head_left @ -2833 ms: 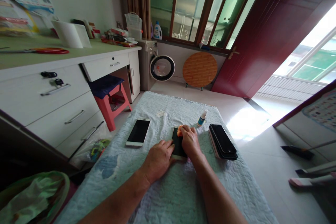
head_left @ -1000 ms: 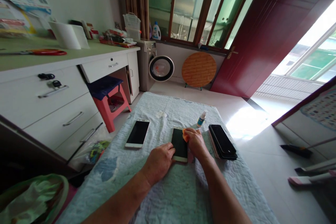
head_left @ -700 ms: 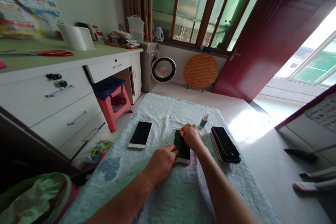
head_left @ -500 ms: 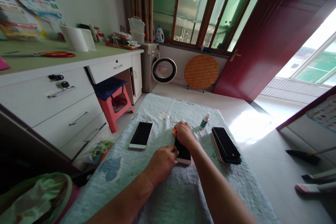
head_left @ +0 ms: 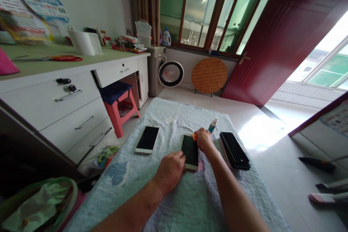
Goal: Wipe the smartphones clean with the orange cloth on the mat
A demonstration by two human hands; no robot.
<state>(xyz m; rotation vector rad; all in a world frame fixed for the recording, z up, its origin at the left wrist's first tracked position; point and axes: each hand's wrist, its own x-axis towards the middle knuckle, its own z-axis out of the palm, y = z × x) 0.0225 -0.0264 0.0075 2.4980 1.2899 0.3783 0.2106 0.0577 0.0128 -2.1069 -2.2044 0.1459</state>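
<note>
On the pale-blue-covered desk (head_left: 174, 112), a phone (head_left: 190, 150) is laid flat, screen up, in the middle. Its near left corner is pinned by the left hand (head_left: 171, 168): fingers half curled, tips pressed down, nothing gripped. An orange cloth (head_left: 194, 137) is bunched in the right hand (head_left: 204, 141), which is closed around it and set at the phone's far right corner. Half a second ago that hand was spread over the far left part of the glass. Now most of the screen is uncovered, so a sideways wiping stroke along the far end is judged to be in hand. The left hand's bracing spot is unchanged. A white phone (head_left: 147, 139) is seen well to the left, a spray bottle (head_left: 213, 124) just beyond the right hand, and dark phones (head_left: 234, 149) are stacked to the right.
</note>
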